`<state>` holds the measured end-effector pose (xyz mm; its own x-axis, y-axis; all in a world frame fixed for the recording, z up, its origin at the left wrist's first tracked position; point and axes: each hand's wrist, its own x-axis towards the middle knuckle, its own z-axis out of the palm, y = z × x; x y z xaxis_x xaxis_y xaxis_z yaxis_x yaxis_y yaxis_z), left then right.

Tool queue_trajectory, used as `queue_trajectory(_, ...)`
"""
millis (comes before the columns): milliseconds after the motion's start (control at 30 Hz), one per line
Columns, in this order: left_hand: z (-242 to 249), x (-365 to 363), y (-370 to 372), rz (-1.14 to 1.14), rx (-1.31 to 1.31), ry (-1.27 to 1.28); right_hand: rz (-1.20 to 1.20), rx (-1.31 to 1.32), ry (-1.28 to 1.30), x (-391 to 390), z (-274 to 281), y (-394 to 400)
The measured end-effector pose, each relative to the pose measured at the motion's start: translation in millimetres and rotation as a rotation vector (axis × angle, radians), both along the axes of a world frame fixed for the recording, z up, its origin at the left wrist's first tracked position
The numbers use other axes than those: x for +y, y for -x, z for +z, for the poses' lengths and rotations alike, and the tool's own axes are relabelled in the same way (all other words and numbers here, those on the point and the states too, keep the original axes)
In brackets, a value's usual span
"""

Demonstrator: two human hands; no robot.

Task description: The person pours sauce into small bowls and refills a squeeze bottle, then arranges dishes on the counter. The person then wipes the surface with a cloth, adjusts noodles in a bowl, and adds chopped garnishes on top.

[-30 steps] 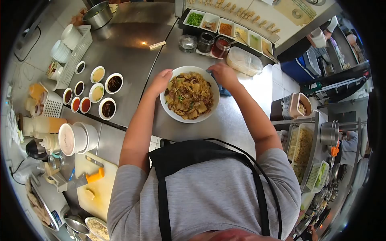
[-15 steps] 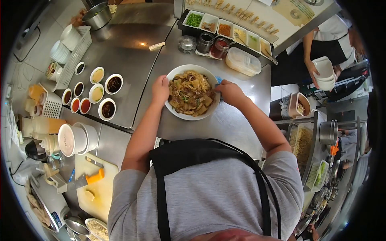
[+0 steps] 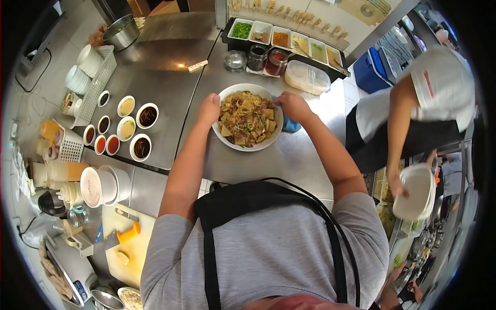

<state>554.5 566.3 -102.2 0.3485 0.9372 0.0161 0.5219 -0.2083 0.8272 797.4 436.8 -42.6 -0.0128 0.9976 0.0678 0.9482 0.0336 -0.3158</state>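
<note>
A white bowl (image 3: 233,145) of stir-fried flat noodles (image 3: 247,119) sits in front of me over the steel counter. My left hand (image 3: 209,109) is closed on its left rim, thumb along the edge. At the right rim, my right hand (image 3: 294,107) grips the bowl, with a blue cloth (image 3: 293,126) hanging just under the fingers. Beyond the bowl stand a red sauce jar (image 3: 276,63), a dark jar (image 3: 257,58) and a clear plastic tub (image 3: 307,77).
Several small sauce bowls (image 3: 140,148) stand on the left counter. A cutting board (image 3: 135,253) with an orange-handled knife (image 3: 128,233) lies lower left. Topping trays (image 3: 280,38) line the back. On the right, a co-worker (image 3: 439,93) carries stacked white containers (image 3: 413,192).
The co-worker has come nearer along the right side with the white containers. The noodle bowl has turned slightly in my hands, and more of the blue cloth shows.
</note>
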Motion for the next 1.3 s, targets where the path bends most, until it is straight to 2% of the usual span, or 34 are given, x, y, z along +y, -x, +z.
queue_trajectory(33, -3.1, -0.7, 0.1, 0.010, -0.032, 0.016, -0.030, -0.017, 0.024, -9.0, 2.4, 5.3)
queue_trajectory(167, -4.2, -13.1, -2.2, 0.124, -0.153, 0.062, -0.135, -0.385, -0.075, -45.7, -8.7, 38.0)
queue_trajectory(233, 2.3, -23.1, -2.5, 0.183, -0.193, 0.115, -0.160, -0.242, 0.020, -50.9, 4.8, 41.4)
queue_trajectory(300, 2.8, -29.2, 2.2, 0.186, -0.209, 0.173, -0.190, 0.296, 0.300, -42.7, 20.1, 15.8)
queue_trajectory(367, 5.2, -32.6, 10.6, 0.136, -0.203, 0.239, -0.322, 0.587, 0.113, -37.8, 21.0, -0.6)
queue_trajectory(433, 26.3, -39.3, 20.9, 0.087, -0.167, 0.539, -0.441, 0.639, 0.058, -29.4, 20.2, -0.5)
queue_trajectory(467, 37.0, -43.8, 24.7, 0.064, -0.145, 0.690, -0.377, 0.516, 0.014, -27.6, 10.2, 1.1)
queue_trajectory(533, 32.0, -48.5, 25.9, 0.095, -0.216, 0.700, -0.244, 0.273, -0.076, -22.6, -8.4, 10.8)
queue_trajectory(567, 30.9, -50.8, 26.2, 0.111, -0.251, 0.703, -0.305, 0.196, -0.104, -27.7, -10.8, 21.5)
queue_trajectory(633, 33.7, -57.8, 25.2, 0.158, -0.286, 0.689, -0.279, 0.137, -0.069, -40.2, -5.8, 29.2)
queue_trajectory(733, 34.4, -70.9, 32.6, 0.137, -0.322, 0.722, -0.197, 0.454, 0.330, -62.5, 8.6, 9.7)
queue_trajectory(767, 35.1, -74.0, 35.6, 0.115, -0.335, 0.738, -0.246, 0.514, 0.339, -68.6, 10.9, -3.4)
queue_trajectory(833, 43.2, -79.3, 47.1, 0.005, -0.308, 0.816, -0.403, 0.432, -0.017, -73.9, -5.8, -26.6)
queue_trajectory(867, 45.5, -84.4, 51.8, -0.050, -0.289, 0.857, -0.396, 0.309, -0.091, -77.1, -11.9, -28.7)
queue_trajectory(967, 38.8, -96.6, 56.0, -0.013, -0.375, 0.914, -0.330, 0.091, -0.143, -77.9, -44.4, 7.4)
queue_trajectory(1033, 30.0, -107.2, 52.6, 0.011, -0.436, 0.853, -0.304, -0.105, -0.206, -85.9, -32.6, 48.7)
queue_trajectory(1100, 25.5, -117.1, 50.0, 0.011, -0.499, 0.815, -0.278, 0.144, -0.305, -84.1, -63.8, 51.3)
queue_trajectory(1133, 30.5, -122.1, 50.1, 0.021, -0.520, 0.812, -0.370, 0.361, -0.322, -78.0, -59.5, 59.9)
queue_trajectory(1233, 42.5, -129.4, 62.4, -0.029, -0.533, 0.957, -0.711, 1.818, -0.342, -54.5, -35.4, 72.4)
queue_trajectory(1267, 53.6, -136.5, 63.8, -0.008, -0.546, 0.981, -0.727, 2.111, -0.261, -45.7, -27.2, 74.6)
queue_trajectory(1300, 62.7, -141.0, 64.1, -0.019, -0.559, 0.981, -0.656, 2.264, -0.123, -38.1, -25.7, 78.2)
